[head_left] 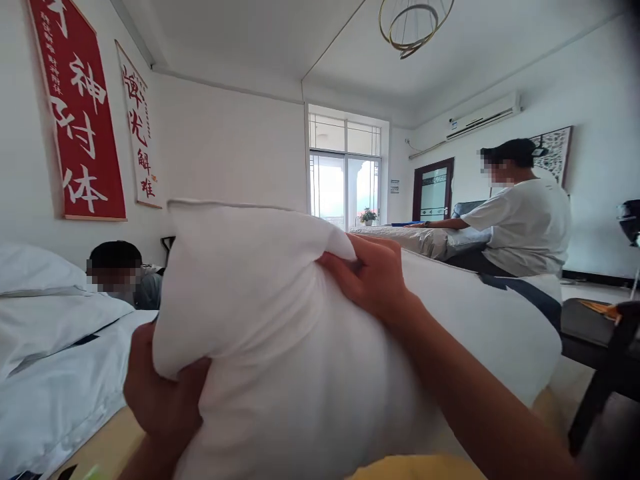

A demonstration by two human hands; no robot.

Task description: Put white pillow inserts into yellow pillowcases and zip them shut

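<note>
- White pillow [280, 300]: held up in both hands right in front of the wearer, top edge folded/bunched btwn them.
- L hand [147, 383]: closed on pillow's lower L edge, thumb on near side; some fingertips hidden behind.
- R hand [377, 273]: closed on top edge, pinching a fold btwn thumb & fingers.
- L of pillow: more pillows [45, 327], stacked, soft, smooth white cloth.
- Beyond its L edge: person in dark cap [145, 287], low down, partly hidden.
- Behind its R part: person in white shirt [530, 227], arm stretched over a crinkly, shiny cover [425, 240]; pillow blocks lower body.
- R of pillow: dark chair [590, 327], partly cut off.
- Above/behind pillow: glass window [345, 183], potted plant [368, 216]; upper L, red cloth scroll [87, 133] w/ white writing.
- Below pillow: yellow item [415, 469], can't ID.
</note>
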